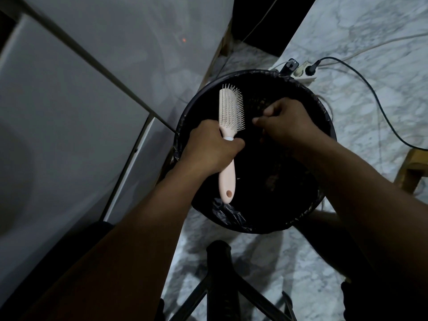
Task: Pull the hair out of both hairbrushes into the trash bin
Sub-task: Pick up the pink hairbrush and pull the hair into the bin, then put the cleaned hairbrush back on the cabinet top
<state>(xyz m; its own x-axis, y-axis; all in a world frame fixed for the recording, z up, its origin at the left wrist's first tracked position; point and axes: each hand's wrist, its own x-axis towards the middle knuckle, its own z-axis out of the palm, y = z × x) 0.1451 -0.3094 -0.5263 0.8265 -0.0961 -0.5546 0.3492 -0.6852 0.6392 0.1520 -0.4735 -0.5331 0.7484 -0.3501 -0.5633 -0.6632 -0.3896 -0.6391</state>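
Note:
A pale pink hairbrush (pixel 230 112) is held over the round black trash bin (pixel 324 126), bristles facing right. My left hand (pixel 210 147) grips its handle near the neck, and the handle's end sticks out below my fist. My right hand (pixel 284 119) hovers over the bin just right of the bristles, fingers curled and pinched together; the scene is too dark to tell whether hair is between them. The bin is lined with a black plastic bag (pixel 227 214). Only one hairbrush is in view.
A white cabinet or appliance (pixel 69 112) stands to the left of the bin. A power strip (pixel 303 75) with a black cable (pixel 370 89) lies on the marble floor behind it. A black chair base (pixel 220 274) is below, and a wooden leg (pixel 412 172) is at right.

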